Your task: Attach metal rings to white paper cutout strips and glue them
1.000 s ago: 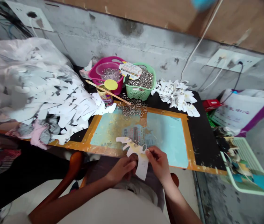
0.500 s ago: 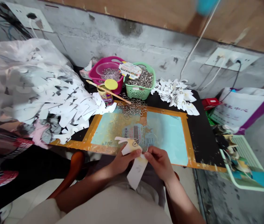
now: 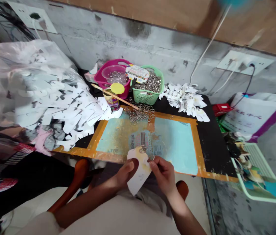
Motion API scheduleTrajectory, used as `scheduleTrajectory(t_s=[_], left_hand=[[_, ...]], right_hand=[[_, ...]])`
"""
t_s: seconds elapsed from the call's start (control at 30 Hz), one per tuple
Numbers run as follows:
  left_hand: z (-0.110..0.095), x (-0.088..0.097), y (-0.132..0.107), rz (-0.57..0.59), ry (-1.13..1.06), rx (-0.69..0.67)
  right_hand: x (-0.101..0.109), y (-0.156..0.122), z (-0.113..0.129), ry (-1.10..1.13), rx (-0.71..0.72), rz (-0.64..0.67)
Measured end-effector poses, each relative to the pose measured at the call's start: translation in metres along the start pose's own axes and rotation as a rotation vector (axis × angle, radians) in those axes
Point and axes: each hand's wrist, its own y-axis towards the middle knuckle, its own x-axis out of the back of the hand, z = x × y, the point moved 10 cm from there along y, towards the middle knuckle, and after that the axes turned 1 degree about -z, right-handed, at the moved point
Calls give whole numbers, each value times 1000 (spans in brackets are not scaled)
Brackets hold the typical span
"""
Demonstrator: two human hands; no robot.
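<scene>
- Concrete wall (image 3: 98,42) rises behind the worktop, with a wall socket plate (image 3: 244,62) and cords on it.
- Worktop (image 3: 216,153), black and littered with scraps, runs along that wall in front of me.
- Plastic bag (image 3: 27,55) bulges at my left, stuffed with white paper cutouts that spill against the worktop's left end.
- Woven bag (image 3: 255,117), white with purple trim, stands beyond the worktop's right side.
- Teal board (image 3: 177,143), bordered in orange tape, lies flat on the worktop nearest me.
- Pink basket (image 3: 101,76) and green basket (image 3: 141,96) sit side by side beyond the board, both holding metal rings.
- Loose rings (image 3: 138,115) lie in a tangle just beyond the board's far edge, beside a white heap of paper scraps (image 3: 184,101).
- Paper cutout (image 3: 139,173) is up in my hands, above the board's near edge, tilted and hanging down toward my lap, with a ring (image 3: 142,149) already through its upper part.
- Left grip (image 3: 125,173) is closed on the cutout, my thumb pressing on its face.
- Right grip (image 3: 162,173) is pinched shut at the cutout's edge, holding a small metal ring (image 3: 151,158) between thumb and finger.
</scene>
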Motion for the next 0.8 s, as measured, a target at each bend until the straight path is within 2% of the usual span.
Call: scheduleTrajectory(t_s=[0.07,0.13,0.17,0.23,0.3,0.33,0.4,0.5,0.6,0.8], left_hand=[[2,7,0,-120,-170,55],[0,11,1,-212,-209,63],[-1,14,1,-263,-209,60],[-7,19,1,-359,-138,19],[-14,23,-1,-434,-53,-25],[-17,23,-1,-453,-21,-37],[-21,20,-1,-453,18,-48],[-24,14,0,-431,56,-61],[-25,13,0,-410,62,-75],[-22,12,-3,-364,128,-56]], right_hand=[[2,2,-8,35,-20,9],[0,5,-16,96,-23,51],[5,7,-17,108,-9,25],[24,6,-11,34,64,-145],[41,-2,11,-168,211,-329],[39,-6,26,-289,300,-358],[23,-13,50,-492,457,-311],[2,-18,65,-674,583,-249],[-6,-20,68,-773,646,-268],[-7,-23,68,-785,682,-257]])
